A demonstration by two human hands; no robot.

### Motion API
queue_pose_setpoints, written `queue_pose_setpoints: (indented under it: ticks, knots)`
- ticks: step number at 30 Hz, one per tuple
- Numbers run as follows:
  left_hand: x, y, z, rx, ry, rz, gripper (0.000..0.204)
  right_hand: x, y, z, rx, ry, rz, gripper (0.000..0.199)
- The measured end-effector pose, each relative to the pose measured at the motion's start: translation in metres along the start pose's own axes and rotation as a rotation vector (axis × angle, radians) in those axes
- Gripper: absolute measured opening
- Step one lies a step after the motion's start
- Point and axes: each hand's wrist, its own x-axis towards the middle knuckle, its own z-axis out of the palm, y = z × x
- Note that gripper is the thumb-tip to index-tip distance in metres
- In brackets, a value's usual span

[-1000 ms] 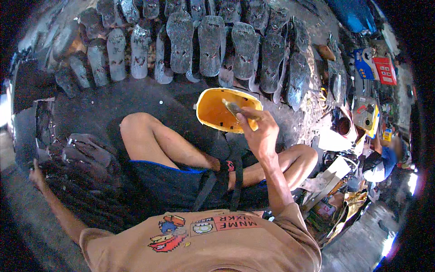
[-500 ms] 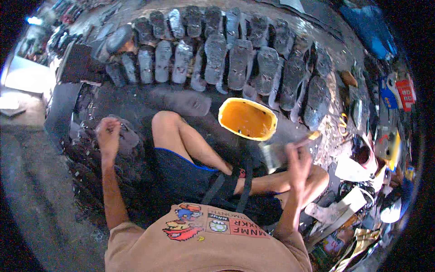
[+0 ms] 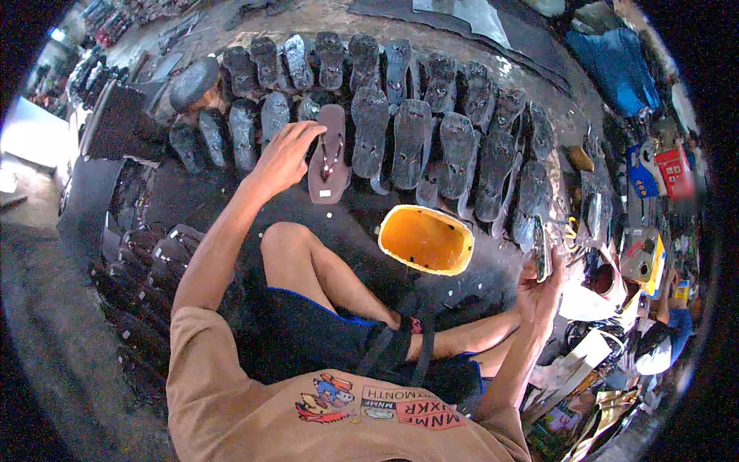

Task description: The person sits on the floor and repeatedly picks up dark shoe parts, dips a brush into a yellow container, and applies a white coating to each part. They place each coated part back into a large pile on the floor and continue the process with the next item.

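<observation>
Sandal (image 3: 329, 154) – brown, strap up – lies on the dark floor (image 3: 231, 196) among rows of black soles (image 3: 408, 138), the left hand (image 3: 283, 154) spread open beside it, fingertips touching its edge. Right hand (image 3: 541, 289) grips a small dark tool (image 3: 540, 246) near the yellow tub (image 3: 426, 239); many soles look coated, this one judged next.

matt brown rubber sandal (image 3: 329, 154), glossy yellow plastic tub (image 3: 426, 239)

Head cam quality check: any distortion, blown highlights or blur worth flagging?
Head view: strong fisheye, the rows of dark rubber sandal soles curve toward a black vignette; daylight blows out the upper-left edge; the left hand and the brown flip-flop sandal are sharp; the right hand is slightly soft.
</observation>
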Motion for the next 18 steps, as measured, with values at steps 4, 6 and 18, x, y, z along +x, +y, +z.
queue_pose_setpoints:
  ticks: [4, 6, 18]
  knots:
    - [0.022, 0.001, 0.019, -0.147, -0.278, -0.083, 0.045, 0.001, 0.017, -0.011, -0.069, -0.029, -0.091, 0.022]
    - [0.017, 0.025, 0.029, -0.257, -0.329, -0.228, 0.038, 0.008, 0.024, -0.016, -0.075, 0.017, -0.11, 0.021]
    - [0.006, 0.009, 0.041, -0.842, 0.611, -0.567, 0.01, 0.02, 0.059, -0.026, 0.046, -0.123, 0.147, 0.037]
